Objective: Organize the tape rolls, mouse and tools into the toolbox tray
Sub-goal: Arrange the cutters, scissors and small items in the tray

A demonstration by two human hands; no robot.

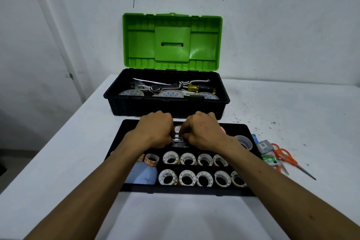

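The black toolbox tray [124, 129] lies on the table in front of me. Two rows of small white tape rolls [187, 178] stand in its near compartments, with a brown-printed roll [151, 160] and a light blue mouse [143, 175] at the left. My left hand [155, 129] and my right hand [202, 130] are both curled over the tray's rear compartment, fingers pinching a small shiny metal object [178, 138] between them. What it is stays mostly hidden. A larger clear tape roll [244, 140] sits at the tray's right end.
Behind the tray stands the open toolbox [167, 107] with a green lid [172, 39], holding big tape rolls and a yellow-handled screwdriver [201, 88]. Right of the tray lie orange scissors [288, 158], a grey box [264, 146] and a green packet [269, 159].
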